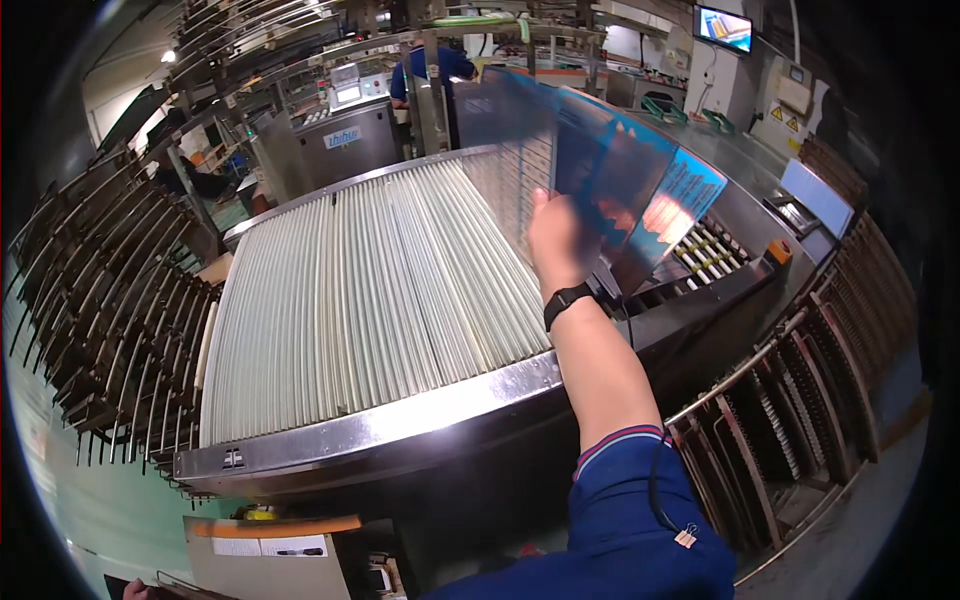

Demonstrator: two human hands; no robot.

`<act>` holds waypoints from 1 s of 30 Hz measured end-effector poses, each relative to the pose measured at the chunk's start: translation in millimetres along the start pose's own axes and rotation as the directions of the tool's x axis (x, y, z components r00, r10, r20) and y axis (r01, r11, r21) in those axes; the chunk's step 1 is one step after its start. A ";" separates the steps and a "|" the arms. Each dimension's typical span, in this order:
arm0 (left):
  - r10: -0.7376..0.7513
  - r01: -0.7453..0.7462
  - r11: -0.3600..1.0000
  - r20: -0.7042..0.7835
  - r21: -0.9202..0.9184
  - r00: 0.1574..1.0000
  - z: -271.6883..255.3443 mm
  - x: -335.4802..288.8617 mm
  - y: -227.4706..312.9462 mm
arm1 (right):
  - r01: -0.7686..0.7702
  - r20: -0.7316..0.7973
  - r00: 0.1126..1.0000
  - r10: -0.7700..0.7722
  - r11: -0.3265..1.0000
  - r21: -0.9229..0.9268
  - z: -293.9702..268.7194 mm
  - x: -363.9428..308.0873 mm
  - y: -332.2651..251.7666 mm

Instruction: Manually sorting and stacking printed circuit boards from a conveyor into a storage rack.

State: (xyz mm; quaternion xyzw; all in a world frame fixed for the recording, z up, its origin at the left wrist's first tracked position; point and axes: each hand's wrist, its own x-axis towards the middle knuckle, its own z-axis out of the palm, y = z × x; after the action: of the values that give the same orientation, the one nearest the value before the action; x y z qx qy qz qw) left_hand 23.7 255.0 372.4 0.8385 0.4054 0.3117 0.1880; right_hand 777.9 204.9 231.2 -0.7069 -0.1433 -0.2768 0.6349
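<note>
My right hand [558,238], with a black watch on its wrist, reaches forward over the right end of a roller conveyor. It grips a thin circuit board panel [640,165], copper coloured with blue patches, held tilted upright. The thumb points up; the other fingers are blurred or hidden. A greyish see-through smear of motion [510,160] lies left of the hand. Only a bit of my left hand [137,590] shows at the lower left edge, beside a dark thin-edged thing; its grip is mostly cut off.
Pale rollers [370,290] fill the conveyor's steel frame [420,425]. Dark metal racks [120,320] stand at the left, more racks [770,430] at the right. A small cabinet [280,560] stands below. Another person [430,70] works behind, near a control machine [345,140].
</note>
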 end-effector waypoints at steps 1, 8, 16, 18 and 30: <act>0.026 -0.019 0.995 0.067 -0.095 0.997 -5.7 8.8 -25.1 | 0.039 0.030 0.999 -0.041 0.998 0.051 -5.2 1.5 -9.5; -0.080 -0.011 0.634 -0.080 -0.773 0.994 88.9 62.0 -134.4 | -0.435 0.514 0.856 -0.061 0.454 0.777 -22.2 -65.1 -118.8; -0.044 0.314 -0.025 0.315 -0.949 0.948 231.8 120.9 6.2 | -0.849 0.847 0.526 -0.074 0.025 0.528 -60.8 -168.3 -206.3; -0.015 0.285 -0.128 0.290 -0.950 0.957 241.4 123.7 41.2 | -0.873 0.871 0.479 -0.109 0.037 0.485 -70.6 -181.9 -199.3; -0.094 0.077 -0.175 0.094 -0.982 0.991 285.6 143.1 3.6 | -0.580 0.670 0.718 0.191 0.696 0.423 -144.7 -148.0 -108.6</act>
State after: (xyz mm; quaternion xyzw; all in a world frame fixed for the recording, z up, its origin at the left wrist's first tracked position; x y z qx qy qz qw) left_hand 286.8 349.1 217.5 0.3665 0.0790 0.5020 0.7794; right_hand 568.2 102.2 241.1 -0.5266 -0.2493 0.1605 0.7967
